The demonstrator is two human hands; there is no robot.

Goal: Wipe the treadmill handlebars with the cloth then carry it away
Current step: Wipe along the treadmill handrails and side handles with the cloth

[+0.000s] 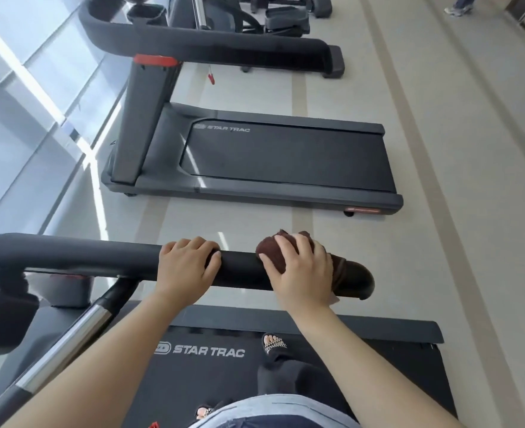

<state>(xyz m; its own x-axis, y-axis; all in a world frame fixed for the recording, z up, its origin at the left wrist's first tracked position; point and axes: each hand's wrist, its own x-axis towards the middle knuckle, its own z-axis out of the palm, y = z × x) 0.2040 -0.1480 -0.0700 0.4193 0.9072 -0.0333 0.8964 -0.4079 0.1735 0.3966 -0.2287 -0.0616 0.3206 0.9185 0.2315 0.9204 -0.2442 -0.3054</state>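
On the black padded treadmill handlebar (pixel 242 270), the left hand (pixel 187 267) clamps bare; beside it, the right hand (pixel 301 273) clamps a dark-brown crumpled cloth (pixel 273 251).

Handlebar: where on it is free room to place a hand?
On the handlebar, the long bare stretch between the console side and the left hand is free. The short gap between the hands is tight. The far end is crowded: the right hand presses the cloth there.
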